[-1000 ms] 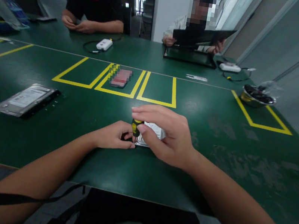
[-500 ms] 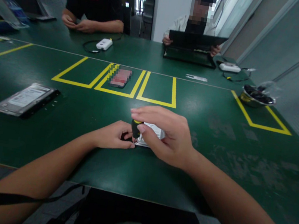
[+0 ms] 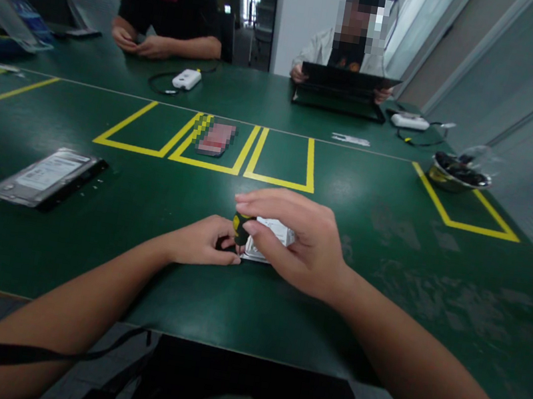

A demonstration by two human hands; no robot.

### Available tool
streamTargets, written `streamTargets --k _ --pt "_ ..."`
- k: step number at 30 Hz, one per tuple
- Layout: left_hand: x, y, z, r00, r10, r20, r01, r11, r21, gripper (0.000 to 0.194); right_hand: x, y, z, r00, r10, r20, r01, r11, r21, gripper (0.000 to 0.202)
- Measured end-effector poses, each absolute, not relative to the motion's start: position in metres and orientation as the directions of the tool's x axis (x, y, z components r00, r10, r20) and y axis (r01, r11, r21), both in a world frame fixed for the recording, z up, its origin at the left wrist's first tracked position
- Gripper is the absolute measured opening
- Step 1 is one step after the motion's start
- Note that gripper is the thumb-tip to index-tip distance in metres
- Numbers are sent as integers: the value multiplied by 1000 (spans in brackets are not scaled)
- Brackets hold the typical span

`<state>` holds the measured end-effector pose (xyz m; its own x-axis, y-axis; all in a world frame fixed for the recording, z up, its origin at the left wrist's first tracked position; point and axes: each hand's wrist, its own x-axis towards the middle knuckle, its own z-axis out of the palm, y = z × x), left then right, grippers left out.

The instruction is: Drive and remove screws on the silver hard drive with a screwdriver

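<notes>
My right hand (image 3: 298,238) is closed on the black and yellow handle of a short screwdriver (image 3: 242,228), which stands upright over the near left corner of a hard drive (image 3: 274,231). The drive lies flat on the green table, label side up, and is partly covered by that hand. From the left, my left hand (image 3: 204,240) reaches to the same corner, its thumb and fingers curled around the drive's edge close to the screwdriver tip. The tip itself is barely visible between the fingers.
A larger hard drive (image 3: 50,177) lies to the left, with small bits (image 3: 98,184) beside it. Yellow tape outlines (image 3: 279,181) mark the table; a phone (image 3: 216,139) sits in one. A metal bowl (image 3: 457,176) stands far right. Two people sit opposite, one holding a black panel (image 3: 349,79).
The screwdriver handle has turned, showing a different yellow patch, while my hands stay almost in place. Across the table, the person's black panel has tilted and dropped slightly.
</notes>
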<state>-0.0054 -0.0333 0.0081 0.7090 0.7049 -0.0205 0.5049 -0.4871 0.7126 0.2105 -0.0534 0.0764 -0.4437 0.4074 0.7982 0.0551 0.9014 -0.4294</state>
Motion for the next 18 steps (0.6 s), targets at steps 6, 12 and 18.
streamTargets --k 6,12,18 --pt "-6 -34 9 720 694 -3 471 -485 737 20 210 -51 75 -402 423 812 133 904 -406 11" --pt "-6 -33 6 715 699 -13 471 -468 748 22 211 -54 77 -425 403 811 86 909 -407 15" --pt "-7 -34 7 692 720 -42 513 -450 731 26 211 -52 76 -449 384 807 69 915 -397 11"
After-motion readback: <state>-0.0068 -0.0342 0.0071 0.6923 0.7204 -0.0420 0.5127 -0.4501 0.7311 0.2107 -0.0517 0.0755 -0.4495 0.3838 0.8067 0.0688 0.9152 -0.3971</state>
